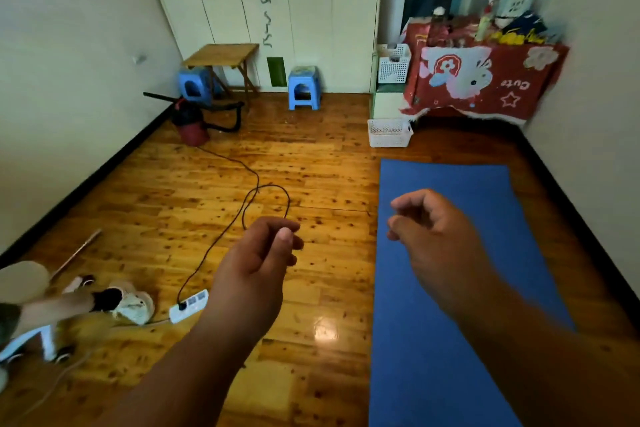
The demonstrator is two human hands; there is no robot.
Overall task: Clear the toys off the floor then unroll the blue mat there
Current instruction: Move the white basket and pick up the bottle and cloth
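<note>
The blue mat (446, 288) lies flat and unrolled on the wooden floor along the right wall, running from the near edge toward a white basket. My right hand (433, 232) hovers above the mat with fingers loosely curled and nothing in it. My left hand (263, 253) is raised over the bare floor left of the mat, its fingers curled in loosely, holding nothing. No toys are visible on the floor near the mat.
A white basket (389, 132) sits past the mat's far end. A black cord (242, 204) loops across the floor from a red vacuum (190, 125) to a white power strip (188, 305). Another person's leg and slipper (131, 305) are at the left. A blue stool (304, 87) stands by the wardrobe.
</note>
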